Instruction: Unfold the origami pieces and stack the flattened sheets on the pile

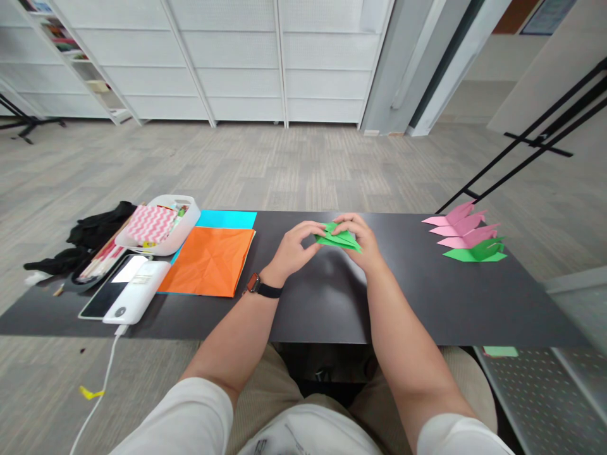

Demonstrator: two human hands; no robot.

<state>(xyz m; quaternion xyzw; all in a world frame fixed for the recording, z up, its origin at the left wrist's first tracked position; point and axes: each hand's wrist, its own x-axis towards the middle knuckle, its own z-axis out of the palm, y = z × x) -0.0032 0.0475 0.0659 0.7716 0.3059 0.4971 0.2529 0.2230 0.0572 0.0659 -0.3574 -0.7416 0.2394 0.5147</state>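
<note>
Between my two hands, above the middle of the dark table, is a folded piece of green paper (pixel 339 239) with layered, pointed flaps. My left hand (pixel 298 248) pinches its left end between thumb and fingers, and a watch sits on that wrist. On the other side, my right hand (pixel 359 239) grips the paper's right part, its fingers bent over the top; the thumb is mostly hidden. Off to the right stand several finished paper figures in a row: pink folded birds (pixel 467 229) and a green folded bird (pixel 475 251) nearest to me.
Left of my hands lies a stack of orange paper (pixel 208 262) over blue sheets (pixel 227 219). Beyond it are a white basket (pixel 187 221) of supplies, a white power bank (pixel 137 291) with a cable, a tablet (pixel 104 294) and black cloth (pixel 102 224). The dark table (pixel 408 303) ends close before my lap.
</note>
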